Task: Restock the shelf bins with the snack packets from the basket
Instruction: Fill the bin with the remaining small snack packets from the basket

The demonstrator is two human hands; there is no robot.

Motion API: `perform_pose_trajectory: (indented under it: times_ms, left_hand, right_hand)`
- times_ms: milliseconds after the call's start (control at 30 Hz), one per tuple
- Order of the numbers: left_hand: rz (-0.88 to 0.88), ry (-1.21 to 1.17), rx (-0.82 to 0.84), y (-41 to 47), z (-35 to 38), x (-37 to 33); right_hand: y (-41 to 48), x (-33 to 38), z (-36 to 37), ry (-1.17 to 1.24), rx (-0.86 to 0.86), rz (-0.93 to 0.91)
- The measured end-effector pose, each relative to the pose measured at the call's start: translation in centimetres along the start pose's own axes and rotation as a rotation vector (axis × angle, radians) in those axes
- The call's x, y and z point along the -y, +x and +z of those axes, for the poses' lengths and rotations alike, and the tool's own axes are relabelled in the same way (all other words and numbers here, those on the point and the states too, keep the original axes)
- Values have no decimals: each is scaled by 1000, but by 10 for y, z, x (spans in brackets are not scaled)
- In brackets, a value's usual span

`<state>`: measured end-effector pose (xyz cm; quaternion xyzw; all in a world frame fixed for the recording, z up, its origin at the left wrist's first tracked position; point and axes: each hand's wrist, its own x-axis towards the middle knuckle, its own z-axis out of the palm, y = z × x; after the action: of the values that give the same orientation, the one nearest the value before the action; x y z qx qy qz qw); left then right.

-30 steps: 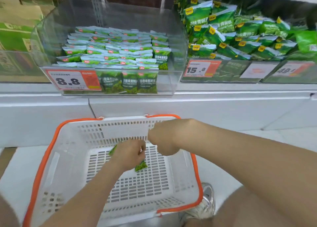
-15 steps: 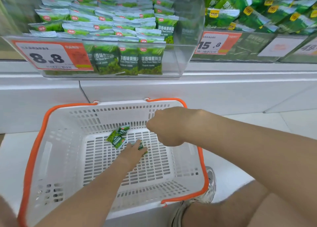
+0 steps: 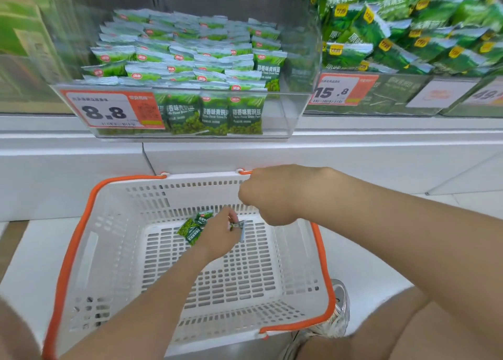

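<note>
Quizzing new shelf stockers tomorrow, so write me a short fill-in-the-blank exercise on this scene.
The white slotted plastic basket has an ___ rim. The left hand pinches a small green snack packet inside the ___. The price label on the clear plastic shelf bin reads ___.
Missing words: orange; basket; 8.8

Single head-worn, wide-angle view. It looks forward and steeply down along both forearms onto the left hand (image 3: 217, 237) and right hand (image 3: 268, 196), which sit near frame centre at close range. The white basket (image 3: 79, 231) lies below and around the hands and fills the lower half. The clear shelf bin (image 3: 284, 114) stands beyond and above them, across the top.
</note>
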<state>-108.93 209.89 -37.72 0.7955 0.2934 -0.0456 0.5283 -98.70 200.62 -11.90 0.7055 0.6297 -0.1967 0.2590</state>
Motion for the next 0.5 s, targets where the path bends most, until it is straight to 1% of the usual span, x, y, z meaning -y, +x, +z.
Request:
perform_pose_trajectory:
  times_ms: [67, 233, 300, 367, 433, 500]
  left_hand:
    - [48, -164, -51, -8, -11, -34]
    - [216, -398, -159, -43, -50, -119]
    - [303, -417, -246, -62, -67, -148]
    - [379, -358, -370, -78, -81, -174]
    - [436, -339, -484, -92, -93, -195]
    - [493, -346, -594, -101, -105, -213]
  right_hand:
    - [-4, -4, -6, 3, -18, 5]
    - [-14, -12, -24, 129, -116, 58]
    - [-19, -12, -35, 158, -163, 51]
    - [-24, -10, -45, 174, -254, 25]
    - [-28, -7, -55, 187, -409, -4]
    - [-33, -7, -68, 270, -548, -63]
